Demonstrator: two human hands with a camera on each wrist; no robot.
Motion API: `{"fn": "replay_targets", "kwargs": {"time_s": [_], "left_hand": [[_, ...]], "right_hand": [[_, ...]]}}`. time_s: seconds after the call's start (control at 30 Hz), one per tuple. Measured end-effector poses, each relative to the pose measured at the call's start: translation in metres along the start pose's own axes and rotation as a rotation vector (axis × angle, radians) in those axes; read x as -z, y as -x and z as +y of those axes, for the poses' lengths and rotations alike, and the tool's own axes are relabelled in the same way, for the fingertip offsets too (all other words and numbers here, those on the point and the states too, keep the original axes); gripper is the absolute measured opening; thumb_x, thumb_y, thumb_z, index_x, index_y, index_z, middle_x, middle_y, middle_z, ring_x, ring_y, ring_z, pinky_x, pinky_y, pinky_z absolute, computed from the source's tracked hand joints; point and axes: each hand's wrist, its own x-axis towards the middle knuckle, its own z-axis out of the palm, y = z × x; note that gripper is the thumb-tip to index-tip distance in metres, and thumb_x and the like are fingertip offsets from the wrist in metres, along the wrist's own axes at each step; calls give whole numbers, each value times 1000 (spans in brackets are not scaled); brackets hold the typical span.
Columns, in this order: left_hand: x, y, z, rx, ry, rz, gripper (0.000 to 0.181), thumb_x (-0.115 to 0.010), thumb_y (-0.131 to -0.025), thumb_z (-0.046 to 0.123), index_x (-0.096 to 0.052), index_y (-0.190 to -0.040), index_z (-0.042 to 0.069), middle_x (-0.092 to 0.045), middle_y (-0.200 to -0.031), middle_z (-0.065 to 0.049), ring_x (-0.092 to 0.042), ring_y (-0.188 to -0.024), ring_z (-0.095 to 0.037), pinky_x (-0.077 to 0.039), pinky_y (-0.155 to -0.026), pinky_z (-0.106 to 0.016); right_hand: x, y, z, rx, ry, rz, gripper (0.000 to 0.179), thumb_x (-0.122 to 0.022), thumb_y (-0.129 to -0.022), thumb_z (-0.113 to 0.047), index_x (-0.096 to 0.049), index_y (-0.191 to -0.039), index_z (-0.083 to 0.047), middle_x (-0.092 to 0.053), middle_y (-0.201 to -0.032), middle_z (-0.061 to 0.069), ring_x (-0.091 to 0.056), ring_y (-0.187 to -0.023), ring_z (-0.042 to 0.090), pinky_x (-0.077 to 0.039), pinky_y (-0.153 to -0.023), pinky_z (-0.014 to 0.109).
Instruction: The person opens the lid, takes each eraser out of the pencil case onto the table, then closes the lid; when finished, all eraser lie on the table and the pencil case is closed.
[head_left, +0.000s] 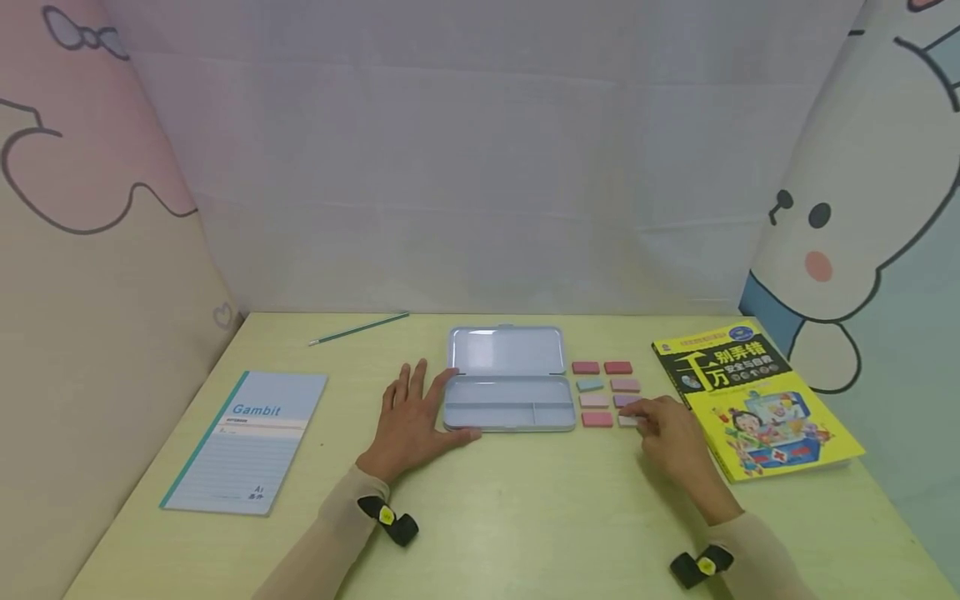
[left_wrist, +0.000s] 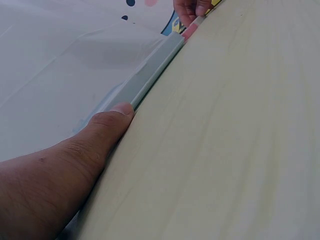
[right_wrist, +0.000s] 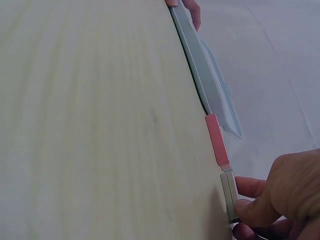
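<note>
An open pale blue metal pencil case lies on the table, its hinged lid folded back and its divided tray bare. My left hand rests at its left side with fingers spread, the thumb touching the front corner. To the right of the case, small rectangular erasers stand in two columns. At the near end of the right column, my right hand pinches a whitish-grey eraser between thumb and fingers. A pink eraser lies just left of it, and a purple eraser is behind.
A yellow book lies close to the right hand's right. On the left is a pale blue notebook. A green pencil lies near the table's back edge, in front of a white curtain.
</note>
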Motion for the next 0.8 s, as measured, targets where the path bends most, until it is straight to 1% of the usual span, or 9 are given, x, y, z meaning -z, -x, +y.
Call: {"fn": "replay_targets", "kwargs": {"time_s": [0.2, 0.37, 0.53, 0.63, 0.8], "left_hand": [[0, 0, 1, -3, -5, 2, 104, -69, -82, 84, -31, -166, 36, -16, -180, -24, -9, -168, -52, -17, -132, -70], [-1, 0, 0, -11, 1, 26, 103, -71, -81, 82, -34, -165, 35, -19, -178, -25, -12, -167, -53, -19, -131, -71], [-1, 0, 0, -6, 3, 11, 103, -70, -82, 83, -32, -166, 36, -17, -179, -24, -10, -167, -53, -17, -132, -71], [-1, -1, 0, -1, 1, -1, 104, -68, -82, 84, -30, -167, 37, -15, -180, -23, -8, -168, -52, -15, -132, -70], [-1, -1, 1, -1, -6, -1, 104, -68, -82, 84, -30, -167, 38, -16, -180, -23, -9, -167, -53, -16, -132, -71]], "right_hand": [[1, 1, 0, 3, 0, 13, 29, -62, -93, 9, -81, -110, -5, -71, -97, 13, -54, -83, 23, -43, -75, 36], [1, 1, 0, 3, -9, 16, 28, -62, -94, 8, -81, -110, -5, -71, -97, 13, -54, -83, 23, -43, -75, 37], [2, 1, 0, 2, -17, 10, 27, -63, -95, 7, -81, -111, -5, -71, -98, 13, -54, -84, 22, -43, -75, 37], [4, 0, 0, 1, -31, 5, 25, -64, -96, 5, -80, -112, -5, -72, -100, 14, -55, -85, 22, -45, -75, 37], [8, -3, -1, 16, -58, 37, 26, -64, -95, 6, -79, -114, -6, -75, -108, 17, -62, -91, 26, -49, -80, 40]]}}
